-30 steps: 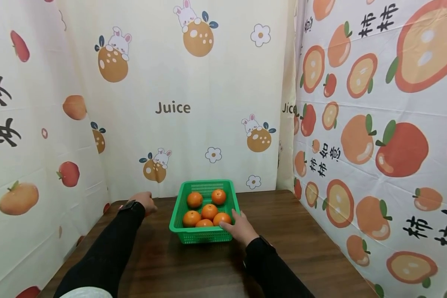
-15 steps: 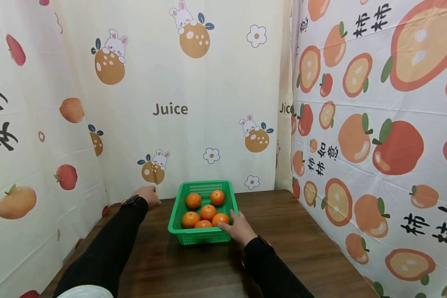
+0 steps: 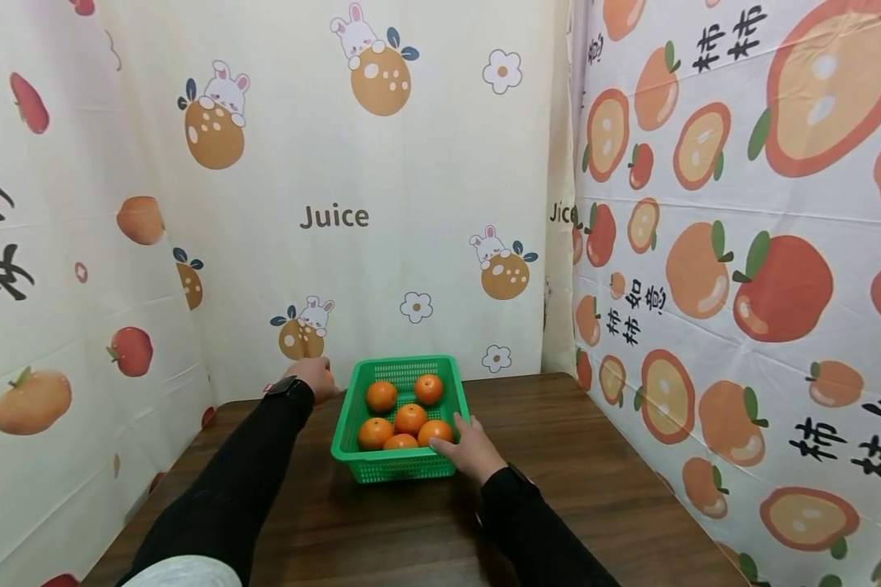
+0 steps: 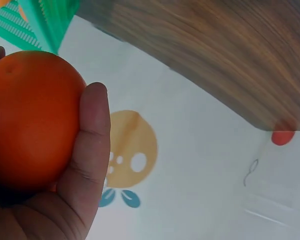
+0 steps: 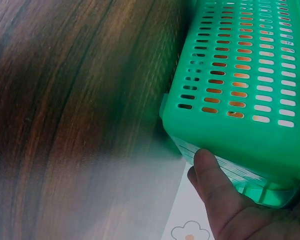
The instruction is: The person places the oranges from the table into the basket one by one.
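Note:
My left hand (image 3: 314, 377) is raised at the left rear of the green basket (image 3: 404, 466), close to its rim. In the left wrist view it grips an orange (image 4: 32, 120), with a digit (image 4: 94, 140) wrapped along the fruit's side. The palm hides the orange's underside. My right hand (image 3: 477, 452) holds the basket at its front right corner. One digit (image 5: 215, 182) presses the outer wall in the right wrist view, while the other fingers are mostly hidden. Inside the basket lie several oranges (image 3: 411, 418), mostly toward the front.
A dark wooden table (image 3: 382, 538) carries the basket near its back edge. Behind it hangs a cream printed curtain (image 3: 426, 147). Fruit-printed cloth walls stand at the left (image 3: 51, 326) and right (image 3: 749, 383) sides.
My left hand has moved right and slightly up toward the basket's left rear with the orange. The right hand stays at the basket corner. The head view has shifted slightly.

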A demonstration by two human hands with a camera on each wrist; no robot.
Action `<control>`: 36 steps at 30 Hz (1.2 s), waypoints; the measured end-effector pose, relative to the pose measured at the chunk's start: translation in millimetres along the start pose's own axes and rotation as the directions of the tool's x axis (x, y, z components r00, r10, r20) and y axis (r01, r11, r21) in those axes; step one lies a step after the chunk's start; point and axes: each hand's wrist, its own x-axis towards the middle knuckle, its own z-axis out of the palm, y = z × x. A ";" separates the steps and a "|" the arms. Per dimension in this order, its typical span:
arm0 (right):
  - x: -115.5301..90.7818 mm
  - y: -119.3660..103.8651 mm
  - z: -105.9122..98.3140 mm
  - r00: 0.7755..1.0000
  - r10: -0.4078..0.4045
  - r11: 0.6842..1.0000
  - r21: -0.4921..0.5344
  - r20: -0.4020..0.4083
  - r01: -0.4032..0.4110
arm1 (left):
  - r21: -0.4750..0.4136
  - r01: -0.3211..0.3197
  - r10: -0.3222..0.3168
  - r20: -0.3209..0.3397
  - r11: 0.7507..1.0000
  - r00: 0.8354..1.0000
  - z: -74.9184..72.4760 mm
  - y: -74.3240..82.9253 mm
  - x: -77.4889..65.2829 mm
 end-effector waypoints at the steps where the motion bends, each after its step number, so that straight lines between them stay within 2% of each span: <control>1: 0.1 0.0 0.0 1.000 0.000 1.000 -0.001 0.000 0.000 | -0.003 -0.002 0.002 0.003 1.000 1.000 0.2 3.6 0.1; 5: -0.1 -0.2 0.0 1.000 0.005 1.000 -0.004 -0.001 -0.005 | -0.025 -0.015 0.015 0.004 1.000 1.000 1.8 14.6 1.0; 16: -1.4 0.8 0.3 1.000 0.003 1.000 0.018 0.001 -0.003 | -0.025 -0.091 0.091 -0.012 0.995 0.996 17.7 31.1 11.5; 22: -3.0 -1.6 -1.0 1.000 0.004 1.000 0.004 -0.003 -0.004 | -0.032 -0.107 0.107 -0.017 0.994 0.994 24.9 39.5 17.4; 28: -6.4 -4.6 -3.0 1.000 0.004 1.000 0.004 0.001 -0.004 | -0.062 -0.097 0.095 -0.034 0.993 0.995 37.2 46.7 23.8; 36: -2.9 -4.1 -2.4 1.000 0.020 1.000 -0.005 0.000 -0.020 | -0.097 -0.036 0.035 -0.016 0.995 0.999 49.8 54.2 28.3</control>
